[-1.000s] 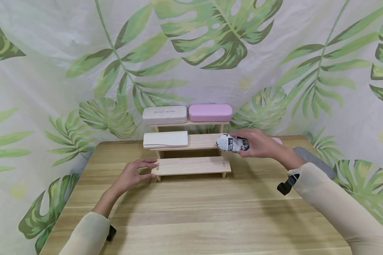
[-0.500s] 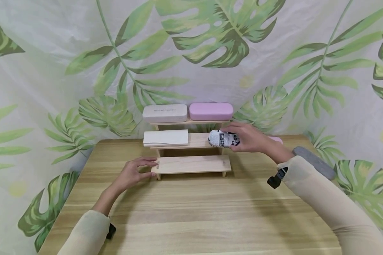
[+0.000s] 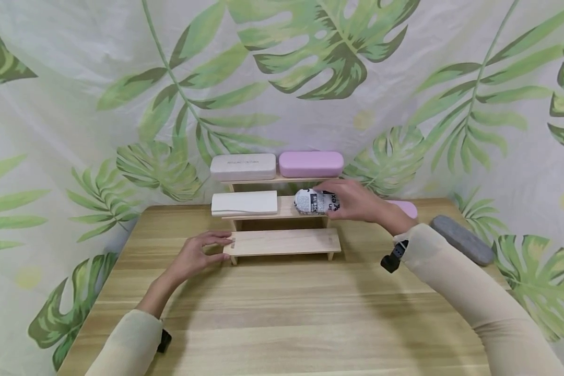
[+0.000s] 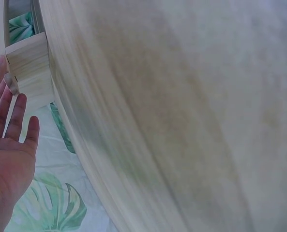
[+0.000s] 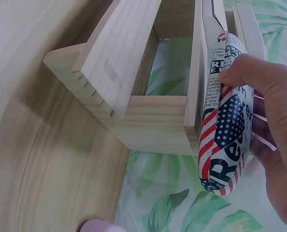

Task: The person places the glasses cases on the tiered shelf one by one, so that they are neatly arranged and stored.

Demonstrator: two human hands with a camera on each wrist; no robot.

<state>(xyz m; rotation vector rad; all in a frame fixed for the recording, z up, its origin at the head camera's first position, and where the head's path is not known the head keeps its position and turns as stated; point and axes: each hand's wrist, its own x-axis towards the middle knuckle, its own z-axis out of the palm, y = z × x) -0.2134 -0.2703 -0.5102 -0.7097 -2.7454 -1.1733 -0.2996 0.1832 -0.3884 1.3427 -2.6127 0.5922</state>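
Observation:
My right hand [image 3: 354,201] grips a glasses case [image 3: 310,201] with a newsprint pattern, fingers on one side and thumb on the other. The right wrist view shows red stripes and white stars on this glasses case [image 5: 225,130], which lies along the middle tier of a wooden step shelf [image 3: 282,242]. Whether it bears on that tier I cannot tell. To its left sits a flat white case [image 3: 244,202]. My left hand [image 3: 198,255] touches the left end of the bottom tier, its fingers [image 4: 17,116] fairly straight in the left wrist view.
On the top tier stand an off-white case [image 3: 243,167] and a pink case [image 3: 311,164]. Another pink case [image 3: 404,208], partly hidden by my right arm, lies on the table [image 3: 282,318]. A grey case [image 3: 462,240] lies near the right edge. Leaf-patterned cloth hangs behind.
My right hand has moved left with the patterned glasses case, along the middle tier towards the white case. The left hand stays at the shelf's end.

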